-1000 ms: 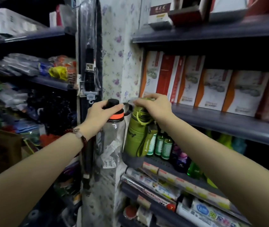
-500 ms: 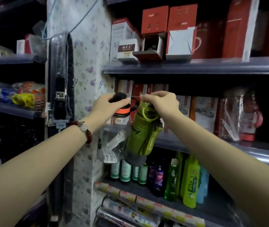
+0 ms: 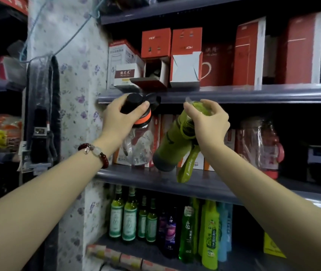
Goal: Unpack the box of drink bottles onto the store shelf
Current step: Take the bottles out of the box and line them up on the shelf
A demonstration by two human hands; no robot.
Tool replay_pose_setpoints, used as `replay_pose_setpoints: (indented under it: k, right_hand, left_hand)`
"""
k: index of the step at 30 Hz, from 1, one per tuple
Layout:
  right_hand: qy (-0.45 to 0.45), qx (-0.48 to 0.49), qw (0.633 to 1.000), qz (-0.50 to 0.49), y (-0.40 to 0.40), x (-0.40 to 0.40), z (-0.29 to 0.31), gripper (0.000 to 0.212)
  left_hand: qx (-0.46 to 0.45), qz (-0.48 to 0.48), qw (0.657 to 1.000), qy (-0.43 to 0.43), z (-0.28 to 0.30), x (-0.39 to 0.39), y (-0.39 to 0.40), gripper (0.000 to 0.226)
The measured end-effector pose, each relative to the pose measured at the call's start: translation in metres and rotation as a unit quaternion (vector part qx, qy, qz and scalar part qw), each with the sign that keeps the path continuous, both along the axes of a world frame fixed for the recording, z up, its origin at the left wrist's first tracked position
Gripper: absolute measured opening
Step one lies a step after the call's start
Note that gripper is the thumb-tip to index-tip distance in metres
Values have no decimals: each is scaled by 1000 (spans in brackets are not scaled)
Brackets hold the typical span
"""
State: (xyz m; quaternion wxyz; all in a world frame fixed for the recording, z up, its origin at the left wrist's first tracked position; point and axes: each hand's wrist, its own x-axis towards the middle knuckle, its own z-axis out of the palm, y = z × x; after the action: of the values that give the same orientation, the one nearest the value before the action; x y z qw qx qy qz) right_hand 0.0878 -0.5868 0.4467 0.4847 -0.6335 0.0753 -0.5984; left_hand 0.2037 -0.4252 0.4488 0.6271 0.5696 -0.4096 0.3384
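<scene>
My left hand (image 3: 121, 117) grips the black cap of a clear drink bottle (image 3: 139, 145) with an orange ring, holding it in the air in front of the middle shelf (image 3: 155, 178). My right hand (image 3: 209, 125) grips the top of an olive-green drink bottle (image 3: 170, 149) that hangs tilted, its base toward the left and its green strap dangling over the shelf edge. Both bottles hover a little above the middle shelf board, apart from each other. The box is not in view.
Orange-and-white cartons (image 3: 198, 163) stand at the back of the middle shelf, with wrapped red bottles (image 3: 261, 147) to the right. The upper shelf (image 3: 233, 93) carries red boxes. Green and purple glass bottles (image 3: 130, 218) fill the shelf below. A flowered pillar (image 3: 77, 94) rises on the left.
Both hands have risen with their bottles from the lower shelf level to the middle shelf. The bottles have moved apart, and the green one tilts more.
</scene>
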Motion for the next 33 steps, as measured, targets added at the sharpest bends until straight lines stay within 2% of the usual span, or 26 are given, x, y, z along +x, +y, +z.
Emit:
replay_pose_setpoints:
  k: [4,14,18,20,23,24,28,31,33]
  right_hand:
    - [-9,9,1000,-23,-18,1,-7,51]
    - [56,31,998,-2,-56,15,7,55]
    - [93,26,995,26,-67,26,19,55]
    - [113,20,992,55,-68,33,24,70]
    - [156,5,983,100,-68,36,28,106]
    - [168,-5,979,114,-68,36,29,109]
    - [154,-29,977,145,-67,42,30,89]
    - [109,-56,981,148,-67,50,29,68]
    - [80,-79,982,154,-68,54,25,61]
  left_hand:
    - [39,8,999,-13,-4,4,-26,33]
    - [139,2,990,-5,2,17,-73,18]
    - [147,-12,989,17,12,25,-84,21]
    - [140,-19,990,26,14,31,-88,24]
    - [136,-21,990,35,15,36,-90,27]
    - [137,-20,990,37,16,38,-91,27]
    - [140,-22,989,47,20,42,-92,25]
    - [140,-20,989,47,19,46,-93,24]
    - [138,-16,989,48,19,48,-91,20]
